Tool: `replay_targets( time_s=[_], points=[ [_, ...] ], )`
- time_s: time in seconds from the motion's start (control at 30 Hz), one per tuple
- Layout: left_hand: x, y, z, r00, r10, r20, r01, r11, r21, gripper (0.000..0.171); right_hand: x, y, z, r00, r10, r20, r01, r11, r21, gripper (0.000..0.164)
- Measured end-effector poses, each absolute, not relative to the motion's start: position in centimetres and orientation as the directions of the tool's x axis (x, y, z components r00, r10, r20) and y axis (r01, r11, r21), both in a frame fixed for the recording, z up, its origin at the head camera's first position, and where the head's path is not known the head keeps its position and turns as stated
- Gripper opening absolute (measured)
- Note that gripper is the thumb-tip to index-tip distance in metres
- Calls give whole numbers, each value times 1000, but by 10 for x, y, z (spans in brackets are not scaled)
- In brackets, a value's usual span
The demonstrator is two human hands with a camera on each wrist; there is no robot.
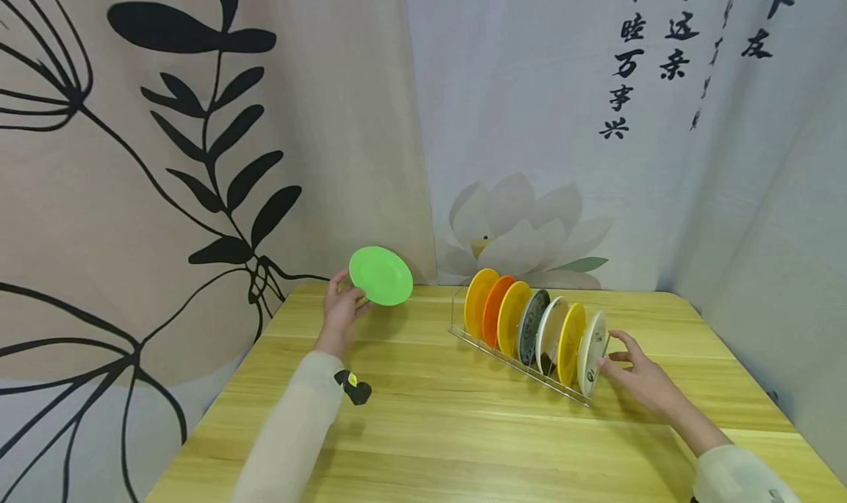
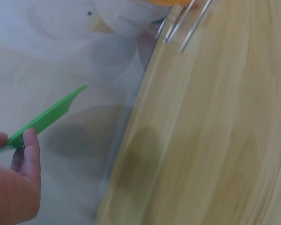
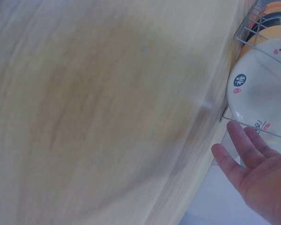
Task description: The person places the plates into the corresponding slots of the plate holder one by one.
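My left hand pinches the edge of a plain green plate, held up and tilted above the back left of the table. In the left wrist view, that green plate appears almost edge-on between thumb and fingers. A wire dish rack holds several upright plates: yellow, orange, dark patterned and white. At its near right end my right hand lies beside the last white plate. In the right wrist view its fingers are spread and fairly straight, with fingertips at the rack's end wire; firm contact is unclear.
The rack stands at a slant on the light wooden table. Behind the table hangs a printed curtain with dark leaves, a pale flower and writing. Another pale curtain borders the right side.
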State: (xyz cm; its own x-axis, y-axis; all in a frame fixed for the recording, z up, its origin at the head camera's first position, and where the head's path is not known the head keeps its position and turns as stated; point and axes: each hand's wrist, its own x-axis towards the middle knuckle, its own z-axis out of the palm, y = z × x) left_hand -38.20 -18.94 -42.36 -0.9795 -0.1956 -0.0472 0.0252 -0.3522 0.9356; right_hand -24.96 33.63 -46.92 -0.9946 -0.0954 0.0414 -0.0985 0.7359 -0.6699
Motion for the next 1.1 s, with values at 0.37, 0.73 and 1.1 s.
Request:
replay_targets(
  time_s=[0.37,0.73,1.1],
  points=[
    [-385,-146,-414,-991,-128,22,68,-364,929,62,-250,336,-467,-994,-97,47,-103,741,-664,74],
    [-390,-110,-411,-995,-77,68,90,-334,938,58,-252,339,-471,-994,-98,43,-102,741,-664,74],
    [-393,-91,-412,-993,-78,88,107,-304,947,59,-253,339,-471,-995,-94,31,-91,739,-668,75]
  ],
)
